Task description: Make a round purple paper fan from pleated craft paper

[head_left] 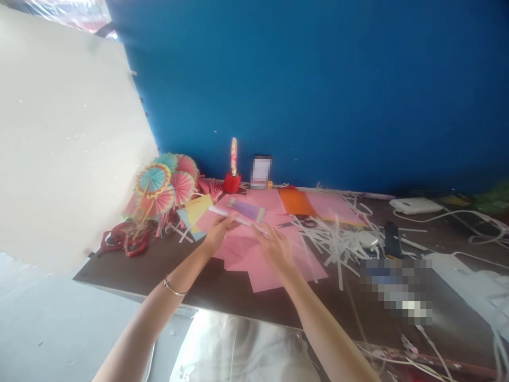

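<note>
Both my hands reach out over a dark table (119, 268). My left hand (219, 229), with a bangle on its wrist, pinches one end of a thin pale folded paper strip (234, 217). My right hand (274, 245) closes on the strip's other end. The strip hangs just above a spread of pink paper sheets (262, 260). A purple pleated paper piece (246, 209) lies on the pink sheets just beyond my hands.
Colourful paper fans (163, 183) cluster at the back left, with red scissors (125, 239) near them. An orange sheet (296, 201), white paper trimmings (338, 239), a red holder (231, 182), a white device with cables (415, 205) and a blue wall (318, 95) lie beyond.
</note>
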Available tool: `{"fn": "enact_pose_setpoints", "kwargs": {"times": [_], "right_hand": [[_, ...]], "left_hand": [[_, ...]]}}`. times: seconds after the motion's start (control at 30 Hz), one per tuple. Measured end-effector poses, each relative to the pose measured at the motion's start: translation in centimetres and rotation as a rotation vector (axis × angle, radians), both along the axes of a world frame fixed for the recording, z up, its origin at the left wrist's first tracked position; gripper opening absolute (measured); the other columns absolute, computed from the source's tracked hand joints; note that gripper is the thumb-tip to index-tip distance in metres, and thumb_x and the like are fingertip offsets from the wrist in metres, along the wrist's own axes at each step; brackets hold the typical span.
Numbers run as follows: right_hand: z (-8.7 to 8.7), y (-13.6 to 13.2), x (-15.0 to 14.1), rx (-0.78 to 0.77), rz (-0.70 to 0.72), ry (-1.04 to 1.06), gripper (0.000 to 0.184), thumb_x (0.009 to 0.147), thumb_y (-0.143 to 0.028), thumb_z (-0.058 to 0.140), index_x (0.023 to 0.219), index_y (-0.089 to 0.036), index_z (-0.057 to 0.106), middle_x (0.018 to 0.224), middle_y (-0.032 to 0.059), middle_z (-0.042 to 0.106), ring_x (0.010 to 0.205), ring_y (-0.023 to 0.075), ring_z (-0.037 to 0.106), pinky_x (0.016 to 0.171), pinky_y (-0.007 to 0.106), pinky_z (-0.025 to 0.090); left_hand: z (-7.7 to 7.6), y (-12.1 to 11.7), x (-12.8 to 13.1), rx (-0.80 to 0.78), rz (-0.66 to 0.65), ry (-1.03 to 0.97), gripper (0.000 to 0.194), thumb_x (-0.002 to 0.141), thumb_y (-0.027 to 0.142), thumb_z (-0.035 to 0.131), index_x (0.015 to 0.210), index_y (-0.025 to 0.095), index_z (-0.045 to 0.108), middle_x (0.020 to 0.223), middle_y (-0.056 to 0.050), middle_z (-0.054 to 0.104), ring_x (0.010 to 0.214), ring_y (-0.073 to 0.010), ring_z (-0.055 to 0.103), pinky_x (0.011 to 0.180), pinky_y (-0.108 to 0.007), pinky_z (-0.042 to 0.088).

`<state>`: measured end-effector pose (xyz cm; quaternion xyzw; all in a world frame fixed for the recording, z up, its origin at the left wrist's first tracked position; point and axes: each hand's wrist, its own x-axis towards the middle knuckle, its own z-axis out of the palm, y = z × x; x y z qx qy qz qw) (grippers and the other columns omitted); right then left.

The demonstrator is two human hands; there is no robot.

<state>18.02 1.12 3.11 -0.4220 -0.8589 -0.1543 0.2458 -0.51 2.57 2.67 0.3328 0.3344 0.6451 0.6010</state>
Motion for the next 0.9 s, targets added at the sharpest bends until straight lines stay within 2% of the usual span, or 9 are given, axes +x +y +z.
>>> {"fn": "enact_pose_setpoints", "kwargs": {"times": [0.17,0.33,0.5,0.73,0.8,0.9], "right_hand": [[0.0,0.2,0.0,-0.03,-0.048,-0.044,0.054,0.076,-0.002,0.044,0.124,-0.025,0.052,0.112,0.008,0.058,0.086,0.0201,0.056,0.069,0.03,0.046],[0.2,0.0,-0.2,-0.013,-0.007,-0.016,0.052,0.077,-0.001,0.043,0.122,-0.024,0.053,0.109,0.0071,0.06,0.088,0.0196,0.056,0.07,0.029,0.045],[0.1,-0.3,-0.8,0.046,0.05,0.045,0.05,0.078,0.0,0.04,0.119,-0.023,0.056,0.108,0.0058,0.063,0.087,0.0185,0.057,0.071,0.029,0.046],[-0.2,-0.1,-0.8,0.065,0.081,0.074,0.051,0.08,0.0,0.04,0.125,-0.023,0.051,0.11,0.0072,0.061,0.087,0.0175,0.057,0.07,0.027,0.046],[-0.1,-0.1,-0.8,0.088,0.072,0.071,0.05,0.08,0.001,0.04,0.122,-0.022,0.053,0.11,0.0073,0.062,0.087,0.0179,0.058,0.069,0.027,0.046],[0.1,-0.3,-1.1,0.105,0.076,0.097,0.043,0.081,-0.003,0.043,0.117,-0.021,0.057,0.105,0.0066,0.064,0.084,0.0182,0.059,0.069,0.028,0.045]], "left_hand": [[0.3,-0.2,-0.2,-0.001,-0.033,0.005,0.026,0.066,0.034,0.072,0.08,0.012,0.07,0.078,-0.008,0.07,0.085,-0.022,0.066,0.094,-0.041,0.043],[-0.2,-0.2,0.0,-0.064,-0.072,-0.092,0.02,0.068,0.033,0.071,0.077,0.015,0.067,0.075,-0.003,0.069,0.083,-0.0185,0.065,0.094,-0.037,0.043],[-0.5,-0.2,0.7,-0.136,-0.139,-0.147,0.031,0.077,0.045,0.059,0.091,0.018,0.067,0.103,-0.008,0.066,0.102,-0.0209,0.059,0.097,-0.034,0.04],[0.0,-0.4,0.7,-0.125,-0.205,-0.136,0.045,0.075,0.054,0.056,0.103,0.019,0.062,0.089,-0.008,0.068,0.089,-0.0197,0.063,0.095,-0.038,0.042],[-0.1,-0.5,0.9,-0.103,-0.218,-0.143,0.044,0.074,0.052,0.058,0.102,0.019,0.062,0.092,-0.009,0.067,0.089,-0.0195,0.063,0.095,-0.038,0.041],[-0.4,-0.6,1.3,-0.056,-0.153,-0.112,0.034,0.069,0.036,0.07,0.098,0.019,0.061,0.093,-0.005,0.067,0.091,-0.0173,0.062,0.097,-0.037,0.04]]}}
